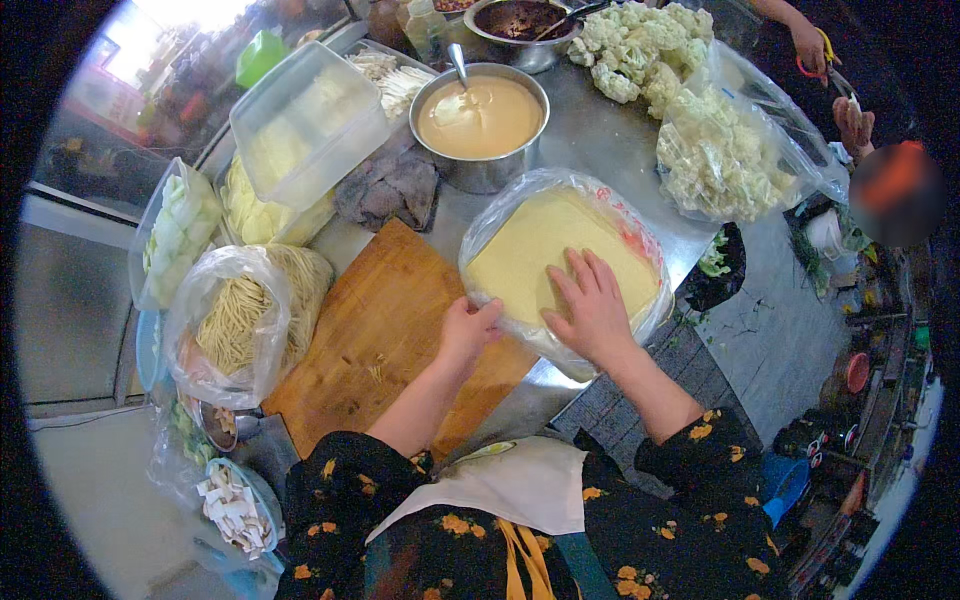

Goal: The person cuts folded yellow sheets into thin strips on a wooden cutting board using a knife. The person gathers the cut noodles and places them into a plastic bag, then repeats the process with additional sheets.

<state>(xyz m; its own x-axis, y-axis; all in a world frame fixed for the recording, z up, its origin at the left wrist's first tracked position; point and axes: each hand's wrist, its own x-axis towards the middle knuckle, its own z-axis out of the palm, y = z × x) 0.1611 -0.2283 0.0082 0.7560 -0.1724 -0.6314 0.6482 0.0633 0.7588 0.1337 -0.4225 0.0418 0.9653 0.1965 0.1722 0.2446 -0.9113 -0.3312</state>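
A stack of flat, square yellow sheets (525, 240), perhaps tofu skin, lies in an opened clear plastic bag (487, 202) on the metal table. My right hand (589, 304) rests palm down on the top sheet, fingers spread. At the near left corner of the bag, my left hand (469, 330) pinches the plastic edge between thumb and fingers. Under my left forearm lies a wooden cutting board (375, 322), with a few noodle scraps on it. The bag overlaps the board's right part.
Left of the board stands a bag of noodles (236, 315). Beyond are a metal pot of tan sauce (480, 116), a dark cloth (390, 184) and a plastic tub (307, 120). Bagged cauliflower (727, 150) lies at the far right. A co-worker's hand (810, 49) holds scissors there.
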